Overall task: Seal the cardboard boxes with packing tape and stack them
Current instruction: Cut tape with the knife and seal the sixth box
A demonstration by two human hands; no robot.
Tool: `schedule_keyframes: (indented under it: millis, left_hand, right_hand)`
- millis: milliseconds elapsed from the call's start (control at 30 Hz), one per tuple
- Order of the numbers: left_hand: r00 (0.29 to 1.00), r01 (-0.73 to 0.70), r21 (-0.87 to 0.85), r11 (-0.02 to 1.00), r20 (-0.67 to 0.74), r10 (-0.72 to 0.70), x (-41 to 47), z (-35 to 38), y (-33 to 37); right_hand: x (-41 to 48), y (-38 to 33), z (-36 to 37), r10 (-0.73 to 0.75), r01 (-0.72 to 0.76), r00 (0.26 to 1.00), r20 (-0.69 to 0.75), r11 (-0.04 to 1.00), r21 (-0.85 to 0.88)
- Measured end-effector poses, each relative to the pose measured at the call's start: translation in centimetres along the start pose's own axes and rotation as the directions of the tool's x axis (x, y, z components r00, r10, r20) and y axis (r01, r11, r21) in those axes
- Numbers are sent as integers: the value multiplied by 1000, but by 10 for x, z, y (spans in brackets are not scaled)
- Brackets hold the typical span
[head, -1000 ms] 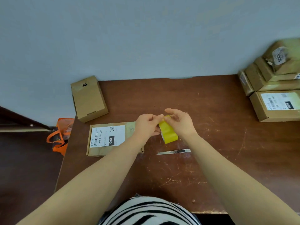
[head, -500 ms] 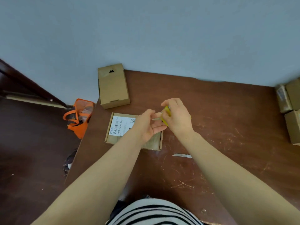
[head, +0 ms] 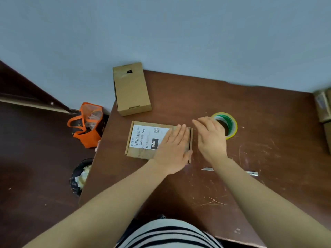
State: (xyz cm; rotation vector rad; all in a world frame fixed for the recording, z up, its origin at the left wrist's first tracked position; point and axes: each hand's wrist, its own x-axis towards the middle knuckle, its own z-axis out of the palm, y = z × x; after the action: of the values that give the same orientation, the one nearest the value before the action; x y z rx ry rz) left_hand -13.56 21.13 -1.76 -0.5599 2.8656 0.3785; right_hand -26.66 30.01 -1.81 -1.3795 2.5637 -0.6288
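A flat cardboard box [head: 143, 139] with a white shipping label lies on the brown table [head: 259, 158]. My left hand [head: 172, 151] rests flat on the box's right end, fingers straight. Just right of the box hovers my right hand [head: 211, 138], fingers straight and holding nothing. A yellow-green roll of packing tape [head: 231, 125] lies flat on the table behind my right hand, partly covered by it. A second, plain cardboard box [head: 131, 88] sits at the table's back left corner.
A box cutter [head: 251, 173] lies on the table under my right forearm. More cardboard boxes [head: 323, 106] sit at the right edge. Left of the table on the floor are an orange bag [head: 87, 126] and a bin [head: 80, 176] with crumpled paper.
Both hands held the tape roll between them; now the roll lies on the table, my left hand has dropped flat onto the labelled box and my right hand is free. The camera turned left.
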Motion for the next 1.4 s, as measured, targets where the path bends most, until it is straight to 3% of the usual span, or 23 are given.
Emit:
schedule_keyframes:
  millis: [100, 167, 233, 367, 467, 567, 600, 633, 667, 700, 733, 767, 800, 867, 1033, 1100, 1167, 1267, 1400]
  left_hand:
    - [995, -20, 43, 999, 103, 15, 1, 15, -4]
    - [988, -31, 75, 997, 152, 19, 5, 15, -5]
    - [993, -61, 97, 993, 107, 50, 2, 15, -5]
    - [993, -99, 150, 984, -51, 108, -18, 32, -12]
    - [996, -84, 145, 986, -29, 89, -20, 29, -11]
    - [986, -169, 70, 983, 11, 168, -27, 22, -23]
    - [991, -121, 10, 993, -49, 122, -35, 20, -28]
    - [987, 16, -58, 998, -161, -25, -42, 17, -33]
    - [932, 240, -174, 955, -232, -277, -47, 13, -38]
    - [815, 480, -323, 816, -180, -551, -49, 9, -42]
    - [670, 645, -449, 618, -58, -740, -47, 4, -44]
    - [556, 720, -537, 441, 66, -828, -45, 1, -47]
    - [495, 724, -612, 320, 137, -858, -43, -2, -47]
    - [462, 640, -734, 227, 131, -877, -44, -7, -47]
    - [389, 464, -858, 219, -25, -921, -60, -25, -30]
    - [398, 421, -872, 250, -71, -915, -61, -32, -19]
    - [452, 364, -893, 265, -79, -889, -56, -40, -6]
    - [583, 240, -926, 292, -103, -806, -42, -58, 20]
    - [763, 78, -930, 358, -175, -622, -13, -83, 55]
  right_hand:
    - [-7, -27, 12, 51, -116, 972, 229, 953, 279]
    - [-10, -29, 20, 41, -133, 952, 302, 947, 292]
    - [-13, -25, 24, 28, -122, 944, 328, 955, 269]
    - [-13, -23, 23, 35, -104, 935, 354, 978, 178]
    - [-14, -24, 22, 26, -84, 920, 392, 987, 134]
    - [-18, -27, 16, 73, -166, 948, 311, 945, 283]
    - [-23, -31, 14, 119, -208, 956, 267, 918, 337]
    - [-28, -34, 13, 187, -263, 955, 230, 895, 362]
    - [-32, -36, 14, 273, -336, 938, 216, 869, 363]
    - [-36, -38, 18, 355, -415, 908, 224, 839, 351]
    - [-39, -39, 22, 414, -479, 875, 250, 814, 328]
    - [-41, -41, 25, 437, -512, 855, 280, 801, 311]
    - [-44, -41, 28, 427, -516, 849, 311, 797, 313]
    - [-45, -38, 28, 390, -501, 857, 336, 782, 372]
    - [-40, -30, 3, 356, -448, 893, 276, 646, 617]
    - [-41, -30, -11, 360, -428, 899, 248, 607, 670]
    - [-40, -28, -29, 381, -399, 905, 191, 600, 693]
    - [-37, -13, -67, 461, -407, 879, 121, 592, 696]
    - [-45, 12, -125, 648, -435, 761, 5, 505, 746]
